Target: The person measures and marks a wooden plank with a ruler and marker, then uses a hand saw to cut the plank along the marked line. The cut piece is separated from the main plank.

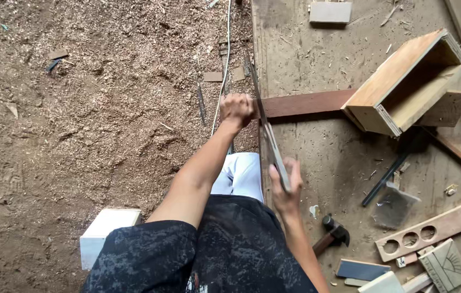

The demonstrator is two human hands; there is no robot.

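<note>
Saw handle and board end going unseen

The right hand [286, 187] is covering the handsaw's [267, 135] handle; the left hand [237, 109] is hiding the reddish board's [306, 103] end, and the plywood box [409, 81] is covering its far end.

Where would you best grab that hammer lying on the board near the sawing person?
Probably by the wooden handle of the hammer, coming from above. The dark head points up and to the right. The handle slants down-left and its end is hidden behind the right hand's forearm, so only the part near the head is free.
</note>
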